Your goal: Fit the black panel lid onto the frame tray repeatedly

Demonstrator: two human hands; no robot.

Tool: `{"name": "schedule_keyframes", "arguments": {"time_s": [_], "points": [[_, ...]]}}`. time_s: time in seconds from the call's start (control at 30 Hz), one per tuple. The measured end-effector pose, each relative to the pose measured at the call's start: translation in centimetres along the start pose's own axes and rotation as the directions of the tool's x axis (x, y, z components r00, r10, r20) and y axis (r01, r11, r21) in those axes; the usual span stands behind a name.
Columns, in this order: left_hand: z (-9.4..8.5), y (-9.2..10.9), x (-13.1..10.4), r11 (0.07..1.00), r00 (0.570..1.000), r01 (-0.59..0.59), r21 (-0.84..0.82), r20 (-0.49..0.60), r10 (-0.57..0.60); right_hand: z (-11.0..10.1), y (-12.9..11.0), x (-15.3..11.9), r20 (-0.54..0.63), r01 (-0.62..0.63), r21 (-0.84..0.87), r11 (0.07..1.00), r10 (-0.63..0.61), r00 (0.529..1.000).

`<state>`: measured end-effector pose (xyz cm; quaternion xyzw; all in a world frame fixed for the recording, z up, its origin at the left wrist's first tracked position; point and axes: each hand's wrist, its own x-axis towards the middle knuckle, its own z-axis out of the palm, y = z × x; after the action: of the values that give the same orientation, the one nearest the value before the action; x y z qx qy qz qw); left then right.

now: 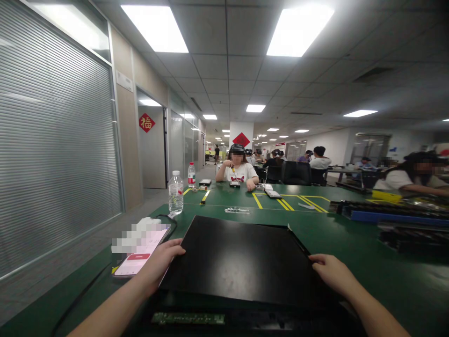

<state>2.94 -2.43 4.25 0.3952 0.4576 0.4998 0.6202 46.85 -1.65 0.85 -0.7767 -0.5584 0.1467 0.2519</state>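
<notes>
In the head view, the one view we have, we look down a green worktop (372, 285) at a flat black panel (242, 262), which lies in front of us between our two arms. Our left grip (164, 262) pinches the panel's left edge towards its far corner, thumb in sight near the rim. Our right grip (328, 269) closes its fingertips on the right edge, beside a thin dark strip (298, 241) that runs along that side.

Below the panel's near edge we make out a dark frame (266, 322) with a narrow green circuit board (188, 318) on it. Whether the panel rests on that frame or is raised off it, we cannot tell.

A phone (140, 262) lies just beside our left grip, and a clear bottle (176, 194) stands upright beyond it.

We judge the step in hand to be two-sided handling of the panel, steadying or shifting it relative to the frame. The next move, as we read it, calls for even force from both sides, the panel kept level, and care that neither the side strip nor the exposed board gets caught.
</notes>
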Motion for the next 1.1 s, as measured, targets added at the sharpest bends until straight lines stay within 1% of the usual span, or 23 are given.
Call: {"name": "schedule_keyframes", "arguments": {"time_s": [0.1,0.27,0.47,0.67,0.83,1.1], "points": [[0.2,0.1,-0.3,1.0,1.0,0.009,-0.016,0.006,-0.009,0.2,-0.1,-0.3,0.011,0.006,0.016,1.0,-0.006,1.0],[0.1,0.0,0.1,1.0,0.999,0.01,-0.008,-0.031,-0.01,0.3,0.3,-0.2,-0.007,-0.031,0.055,0.998,0.031,0.999],[-0.2,-0.1,0.3,1.0,1.0,-0.023,-0.013,-0.005,0.023,0.3,0.7,0.1,-0.007,-0.042,0.078,0.996,0.043,0.999],[-0.2,-0.3,0.3,0.997,0.997,-0.075,0.0,0.017,0.075,0.3,0.5,-0.1,-0.027,-0.056,0.044,0.997,0.057,0.998],[-0.5,-0.6,0.8,0.996,0.996,-0.085,0.015,-0.008,0.086,0.2,0.2,-0.2,-0.017,-0.057,0.036,0.998,0.058,0.998],[-0.6,-0.8,0.9,0.996,0.997,-0.082,0.014,0.014,0.082,0.4,0.4,0.0,-0.036,-0.052,0.03,0.998,0.053,0.998]]}}
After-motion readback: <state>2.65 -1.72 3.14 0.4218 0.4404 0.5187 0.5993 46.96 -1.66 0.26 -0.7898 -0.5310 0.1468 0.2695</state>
